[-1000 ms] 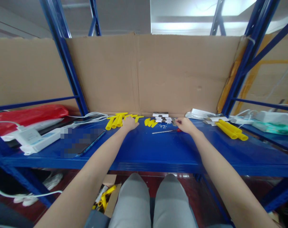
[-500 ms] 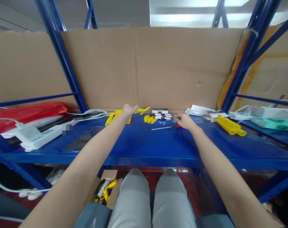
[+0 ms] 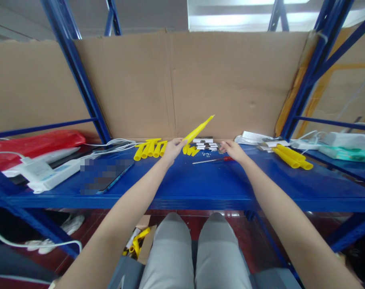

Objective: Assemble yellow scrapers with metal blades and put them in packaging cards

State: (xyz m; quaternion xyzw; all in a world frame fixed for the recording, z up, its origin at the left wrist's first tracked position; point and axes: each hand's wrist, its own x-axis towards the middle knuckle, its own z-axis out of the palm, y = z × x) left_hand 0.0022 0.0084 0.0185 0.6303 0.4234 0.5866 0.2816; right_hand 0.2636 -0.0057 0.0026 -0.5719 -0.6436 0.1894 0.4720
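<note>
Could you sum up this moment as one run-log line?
left hand: holds raised yellow piece | right hand: at small metal item, grip unclear | screwdriver: on blue shelf

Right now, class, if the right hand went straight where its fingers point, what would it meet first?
Beyond the metallic piece at its fingers, the right hand would probably meet the white packets; depth is unclear.

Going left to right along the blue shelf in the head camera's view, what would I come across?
White power strip, dark tablet, T-ended yellow tubes, left hand, small yellow pieces, tiny loose parts, right hand, plain yellow tubes.
</note>
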